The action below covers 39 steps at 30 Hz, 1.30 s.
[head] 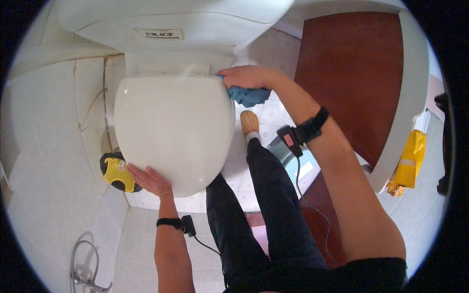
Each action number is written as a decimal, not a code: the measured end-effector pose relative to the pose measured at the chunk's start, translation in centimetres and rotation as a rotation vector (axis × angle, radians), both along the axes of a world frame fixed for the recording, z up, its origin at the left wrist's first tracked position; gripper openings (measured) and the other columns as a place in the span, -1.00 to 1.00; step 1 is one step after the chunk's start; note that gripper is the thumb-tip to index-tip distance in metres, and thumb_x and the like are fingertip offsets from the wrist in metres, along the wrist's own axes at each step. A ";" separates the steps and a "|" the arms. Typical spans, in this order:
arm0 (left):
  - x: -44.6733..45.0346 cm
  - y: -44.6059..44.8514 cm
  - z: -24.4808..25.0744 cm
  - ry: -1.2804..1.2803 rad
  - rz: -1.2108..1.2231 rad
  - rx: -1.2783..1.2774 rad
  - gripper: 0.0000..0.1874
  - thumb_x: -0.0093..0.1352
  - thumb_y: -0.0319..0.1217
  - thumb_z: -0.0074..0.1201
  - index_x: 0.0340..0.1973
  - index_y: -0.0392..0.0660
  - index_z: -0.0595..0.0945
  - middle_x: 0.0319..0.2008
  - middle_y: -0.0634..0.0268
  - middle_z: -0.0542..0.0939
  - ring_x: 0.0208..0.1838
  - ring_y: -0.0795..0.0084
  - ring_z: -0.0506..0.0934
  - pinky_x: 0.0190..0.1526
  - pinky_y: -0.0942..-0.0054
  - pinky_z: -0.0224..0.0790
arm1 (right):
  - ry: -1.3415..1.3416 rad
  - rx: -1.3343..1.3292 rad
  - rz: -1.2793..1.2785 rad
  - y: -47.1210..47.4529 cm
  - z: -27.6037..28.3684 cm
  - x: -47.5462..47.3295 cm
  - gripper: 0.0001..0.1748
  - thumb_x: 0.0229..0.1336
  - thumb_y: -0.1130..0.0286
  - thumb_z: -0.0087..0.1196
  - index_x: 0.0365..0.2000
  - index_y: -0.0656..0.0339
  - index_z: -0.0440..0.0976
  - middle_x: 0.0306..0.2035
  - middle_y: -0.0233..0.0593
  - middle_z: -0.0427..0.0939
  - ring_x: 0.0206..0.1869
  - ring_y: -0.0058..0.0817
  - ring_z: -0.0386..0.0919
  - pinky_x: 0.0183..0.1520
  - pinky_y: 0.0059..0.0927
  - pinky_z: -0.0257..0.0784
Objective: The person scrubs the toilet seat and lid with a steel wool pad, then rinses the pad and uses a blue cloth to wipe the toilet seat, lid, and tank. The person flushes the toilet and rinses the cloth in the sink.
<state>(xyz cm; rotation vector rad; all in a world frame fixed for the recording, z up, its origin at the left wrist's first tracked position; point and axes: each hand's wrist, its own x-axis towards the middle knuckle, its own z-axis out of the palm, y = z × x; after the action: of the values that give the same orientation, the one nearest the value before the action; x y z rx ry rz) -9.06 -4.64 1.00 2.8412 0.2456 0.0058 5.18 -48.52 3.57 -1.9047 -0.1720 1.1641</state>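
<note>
Before me is a white toilet with its lid [174,128] lowered. My right hand [249,77] holds a crumpled blue cloth [249,96] against the lid's right rear edge, close to the hinge. Flat fingers of my left hand [150,179] rest on the lid's front left edge, with nothing held. Just left of those fingers, down by the wall, sits a yellow and black object [120,172] whose kind I cannot make out. The toilet tank [176,22] rises behind the lid and bears a label.
To the right stands a white-edged cabinet with a dark red panel [351,80]. A yellow packet [407,164] hangs by its outer side. A light blue container [302,164] stands near my right leg. At lower left, a shower hose and handset [89,284] are on the tiled wall.
</note>
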 end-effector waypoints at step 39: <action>0.4 0.0 0.8 -0.020 0.046 -0.058 -0.19 0.56 0.13 -0.39 0.48 -0.28 0.13 0.49 -0.18 0.14 0.50 -0.22 0.15 0.46 -0.08 -0.07 | -0.677 -0.677 -0.232 15.7 2.5 7.2 -0.72 0.31 0.34 0.03 -0.05 0.13 0.62 -0.03 0.01 0.52 -0.04 0.03 0.55 0.02 -0.04 0.52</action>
<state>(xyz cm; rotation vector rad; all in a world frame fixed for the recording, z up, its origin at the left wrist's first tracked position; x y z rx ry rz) -8.65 -4.63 1.75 2.7763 0.3026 0.0362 12.40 -32.86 6.05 -2.7807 0.0990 0.3912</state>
